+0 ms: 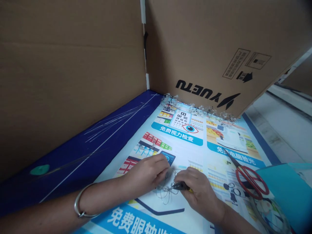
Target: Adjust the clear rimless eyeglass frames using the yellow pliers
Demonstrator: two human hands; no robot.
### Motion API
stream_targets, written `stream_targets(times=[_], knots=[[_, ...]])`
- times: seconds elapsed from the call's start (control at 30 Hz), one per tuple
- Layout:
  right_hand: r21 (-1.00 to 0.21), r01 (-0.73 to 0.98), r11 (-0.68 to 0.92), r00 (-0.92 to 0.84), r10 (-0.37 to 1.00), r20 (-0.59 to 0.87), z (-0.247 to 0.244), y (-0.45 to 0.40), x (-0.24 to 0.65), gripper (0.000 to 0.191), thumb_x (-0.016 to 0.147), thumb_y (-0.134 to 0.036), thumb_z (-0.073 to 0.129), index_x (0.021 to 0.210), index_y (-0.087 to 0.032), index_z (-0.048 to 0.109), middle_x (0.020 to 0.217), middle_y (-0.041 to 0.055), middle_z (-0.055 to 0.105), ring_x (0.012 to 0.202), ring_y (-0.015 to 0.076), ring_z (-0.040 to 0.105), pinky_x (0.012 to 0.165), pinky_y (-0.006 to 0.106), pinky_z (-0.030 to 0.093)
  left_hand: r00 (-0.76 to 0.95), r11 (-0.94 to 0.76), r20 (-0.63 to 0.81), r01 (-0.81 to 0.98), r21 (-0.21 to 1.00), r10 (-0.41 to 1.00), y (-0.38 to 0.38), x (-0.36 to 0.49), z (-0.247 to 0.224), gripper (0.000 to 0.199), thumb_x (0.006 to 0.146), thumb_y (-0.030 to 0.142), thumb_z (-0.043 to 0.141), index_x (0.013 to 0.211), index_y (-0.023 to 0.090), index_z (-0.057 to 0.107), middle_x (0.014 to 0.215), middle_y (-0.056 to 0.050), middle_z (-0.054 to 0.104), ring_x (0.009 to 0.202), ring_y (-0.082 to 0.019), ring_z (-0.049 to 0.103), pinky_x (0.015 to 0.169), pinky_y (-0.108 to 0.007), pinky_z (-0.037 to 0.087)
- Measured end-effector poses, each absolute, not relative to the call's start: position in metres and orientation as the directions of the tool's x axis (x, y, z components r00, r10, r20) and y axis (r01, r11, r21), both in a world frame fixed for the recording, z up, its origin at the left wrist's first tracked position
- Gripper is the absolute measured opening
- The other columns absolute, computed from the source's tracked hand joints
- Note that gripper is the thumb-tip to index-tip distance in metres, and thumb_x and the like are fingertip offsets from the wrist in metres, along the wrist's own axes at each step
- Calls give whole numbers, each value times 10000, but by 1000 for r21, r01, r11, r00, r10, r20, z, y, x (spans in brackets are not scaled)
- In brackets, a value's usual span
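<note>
My right hand (198, 190) is closed round a pair of pliers (180, 186), whose dark jaws point left and meet a bent piece of thin wire (166, 197). That wire piece has several loops and sits between my two hands, just above the printed sheet. My left hand (151, 171) pinches its upper left part with the fingertips pressed together. What exactly lies under those fingertips is partly hidden. A silver bangle (78, 203) circles my left wrist.
Several bent wire pieces (200, 110) line the back by the cardboard wall (207, 48). Straight wires (114, 122) lie on the blue strip at left, near a green oval piece (39, 169). Red-handled scissors (252, 180) and a wire coil (264, 216) rest at right, beside a teal sheet (287, 191).
</note>
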State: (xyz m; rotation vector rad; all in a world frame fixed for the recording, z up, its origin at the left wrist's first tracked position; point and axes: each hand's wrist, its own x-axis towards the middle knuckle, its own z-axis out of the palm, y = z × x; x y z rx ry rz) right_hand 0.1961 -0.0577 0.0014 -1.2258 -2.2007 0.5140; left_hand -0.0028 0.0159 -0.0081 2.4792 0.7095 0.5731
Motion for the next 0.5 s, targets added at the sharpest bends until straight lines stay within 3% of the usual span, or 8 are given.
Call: stream_targets(times=[0.23, 0.5], knots=[[-591, 632, 501, -403, 864, 302, -2, -57, 196, 261, 741, -71, 468, 931, -232, 545, 903, 19, 641, 807, 166, 546, 737, 294, 410, 737, -647, 231, 345, 680, 635, 17, -2, -6, 167, 844, 70, 426, 834, 167, 562, 806, -11, 546, 765, -128, 516, 688, -232, 412], [-601, 637, 483, -424, 871, 249, -3, -56, 195, 309, 697, -42, 474, 922, -236, 556, 902, 3, 643, 812, 162, 545, 742, 289, 407, 717, -628, 226, 360, 690, 659, 22, -7, -2, 183, 863, 93, 415, 888, 173, 578, 840, -19, 553, 803, -140, 516, 721, -249, 411]])
